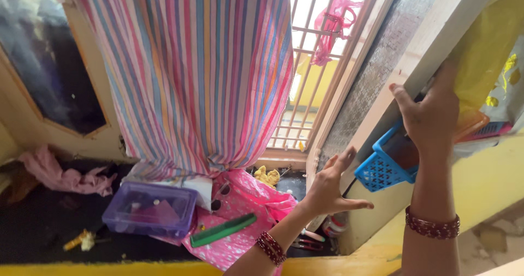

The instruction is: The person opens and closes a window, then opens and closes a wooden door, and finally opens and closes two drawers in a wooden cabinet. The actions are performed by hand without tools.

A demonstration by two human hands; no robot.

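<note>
My right hand (431, 109) reaches up to a shelf at the right and presses on a yellow plastic bag (483, 47) above a blue plastic basket (385, 164). Whether its fingers grip the bag is hidden. My left hand (330, 186) is spread open just left of the basket, next to the grey wall edge (371, 74), with nothing in it. Both wrists wear dark red bangles.
A striped curtain (202, 69) hangs over a barred window (316, 63). On the dark ledge below lie a purple plastic box (150, 208), a green comb (222, 229), a pink dotted bag (245, 205), sunglasses (220, 196) and a pink cloth (63, 175).
</note>
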